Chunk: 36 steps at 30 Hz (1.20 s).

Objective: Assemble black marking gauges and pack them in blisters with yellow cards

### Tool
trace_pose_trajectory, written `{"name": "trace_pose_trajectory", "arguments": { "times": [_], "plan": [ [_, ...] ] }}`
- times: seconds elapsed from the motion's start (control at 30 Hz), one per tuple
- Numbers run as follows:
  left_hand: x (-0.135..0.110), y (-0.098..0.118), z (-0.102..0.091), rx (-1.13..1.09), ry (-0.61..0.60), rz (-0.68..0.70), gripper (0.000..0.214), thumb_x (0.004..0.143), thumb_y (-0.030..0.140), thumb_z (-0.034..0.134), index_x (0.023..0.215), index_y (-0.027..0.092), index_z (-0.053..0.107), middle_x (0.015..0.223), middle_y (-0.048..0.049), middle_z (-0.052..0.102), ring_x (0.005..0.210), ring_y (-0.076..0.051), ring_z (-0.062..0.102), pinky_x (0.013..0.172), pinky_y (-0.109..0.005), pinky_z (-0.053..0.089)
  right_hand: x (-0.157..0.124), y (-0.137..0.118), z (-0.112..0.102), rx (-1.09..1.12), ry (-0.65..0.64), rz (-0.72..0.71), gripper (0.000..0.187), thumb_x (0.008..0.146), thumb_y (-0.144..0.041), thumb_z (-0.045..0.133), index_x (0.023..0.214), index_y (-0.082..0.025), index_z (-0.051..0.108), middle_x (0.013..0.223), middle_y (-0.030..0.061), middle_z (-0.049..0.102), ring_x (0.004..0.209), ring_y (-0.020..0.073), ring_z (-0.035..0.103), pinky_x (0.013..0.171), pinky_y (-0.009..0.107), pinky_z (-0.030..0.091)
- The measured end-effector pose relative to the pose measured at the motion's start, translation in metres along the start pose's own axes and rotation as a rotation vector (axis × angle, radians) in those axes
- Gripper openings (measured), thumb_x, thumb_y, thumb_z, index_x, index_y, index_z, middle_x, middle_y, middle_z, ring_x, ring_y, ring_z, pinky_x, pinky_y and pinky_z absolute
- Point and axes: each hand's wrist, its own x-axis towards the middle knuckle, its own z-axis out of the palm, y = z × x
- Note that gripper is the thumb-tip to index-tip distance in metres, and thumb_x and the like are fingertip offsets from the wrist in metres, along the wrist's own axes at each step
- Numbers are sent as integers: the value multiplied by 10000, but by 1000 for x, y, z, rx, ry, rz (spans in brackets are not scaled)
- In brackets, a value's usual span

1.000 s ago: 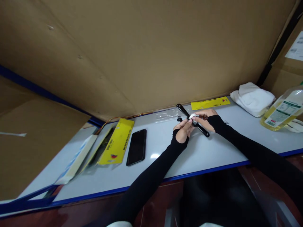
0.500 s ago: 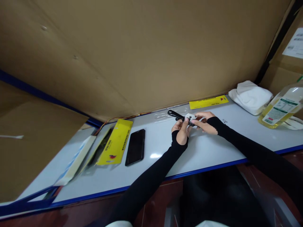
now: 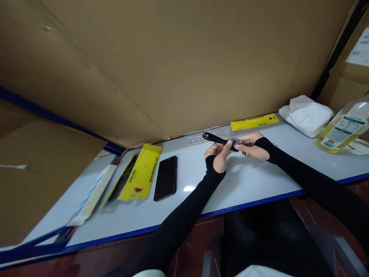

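A black spokeshave [image 3: 215, 137] is held above the table, its handle pointing to the upper left. My left hand [image 3: 219, 157] is closed around its middle, the thumb pressing on top. My right hand [image 3: 255, 148] is closed at the tool's right end, with fingertips on a small grey metal plate [image 3: 235, 141] that looks like the blade. Fingers hide much of the spokeshave's body, and I cannot tell how the plate is seated. Behind the tool lies a clear plastic blister shell [image 3: 198, 139].
Yellow printed cards [image 3: 255, 122] [image 3: 141, 173] lie at the back and left. A black phone [image 3: 166, 178] rests left of my hands. To the right are a white cloth bundle [image 3: 305, 115] and a bottle of yellow liquid [image 3: 341, 130]. Cardboard [image 3: 173, 69] walls the back.
The metal plate has turned from bright white to grey and tilted, and sits slightly to the right. My right hand has shifted a little right; both hands still hold the spokeshave.
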Motion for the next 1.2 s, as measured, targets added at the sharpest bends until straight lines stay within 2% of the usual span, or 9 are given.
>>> {"name": "trace_pose_trajectory", "arguments": {
  "times": [0.17, 0.37, 0.63, 0.73, 0.83, 0.9, 1.0, 1.07, 1.2],
  "plan": [
    [-3, 4, 2, 3, 12, 7, 532, 475, 495, 1026, 615, 139, 656, 887, -111, 803, 616, -184, 728, 633, -338, 640, 0, -2, 0, 12, 10, 31, 652, 823, -527, 800, 1330, -121, 748, 665, 24, 697, 493, 99, 535, 396, 212, 382],
    [-3, 6, 3, -18, 17, -33, 522, 460, 472, 1034, 575, 144, 645, 810, -83, 785, 626, -188, 727, 677, -365, 666, -1, -6, 1, -2, 9, -1, 598, 870, -550, 759, 1288, -122, 775, 633, 27, 705, 417, 77, 487, 367, 212, 396],
    [4, 3, -4, -51, 31, -98, 462, 522, 371, 1027, 576, 124, 641, 807, -102, 778, 759, -213, 758, 865, -424, 662, 2, -7, -3, 73, 42, 36, 555, 804, -498, 845, 1208, -122, 786, 805, 100, 794, 570, 160, 694, 451, 256, 551],
    [18, 8, -11, -108, 89, -124, 401, 545, 258, 1016, 594, 122, 643, 790, -101, 776, 769, -225, 766, 873, -440, 660, 11, 1, -21, -54, 224, 14, 365, 838, -445, 808, 1059, -154, 800, 853, 100, 810, 641, 172, 722, 532, 272, 585],
    [33, 18, -19, -166, 150, -112, 309, 617, 158, 965, 639, 124, 659, 777, -95, 776, 743, -211, 761, 866, -428, 660, 19, 9, -55, -463, 548, -20, 178, 892, -335, 706, 916, -180, 791, 820, 70, 805, 673, 175, 711, 658, 308, 597],
    [39, 26, -22, -196, 187, -84, 249, 671, 118, 922, 670, 124, 673, 756, -84, 768, 721, -188, 749, 868, -395, 653, 20, 13, -81, -678, 624, 18, 177, 888, -303, 683, 949, -190, 804, 822, 55, 802, 699, 183, 706, 723, 327, 588],
    [46, 36, -24, -216, 242, -54, 210, 728, 81, 870, 678, 124, 671, 745, -75, 755, 710, -171, 734, 865, -354, 642, 14, 15, -111, -752, 580, 99, 196, 830, -336, 753, 931, -180, 817, 785, 58, 788, 671, 189, 685, 714, 336, 561],
    [49, 41, -26, -225, 262, -43, 194, 765, 62, 831, 681, 122, 667, 760, -80, 753, 721, -176, 734, 861, -355, 641, 10, 15, -116, -779, 543, 120, 210, 824, -355, 772, 920, -174, 817, 784, 65, 784, 672, 193, 674, 708, 340, 541],
    [59, 48, -32, -258, 293, 14, 147, 837, 40, 740, 728, 114, 677, 828, -88, 755, 801, -183, 748, 912, -364, 630, 16, 20, -81, -796, 424, 10, 212, 886, -381, 739, 994, -215, 814, 887, 47, 800, 805, 196, 690, 762, 314, 531]
  ]
}}
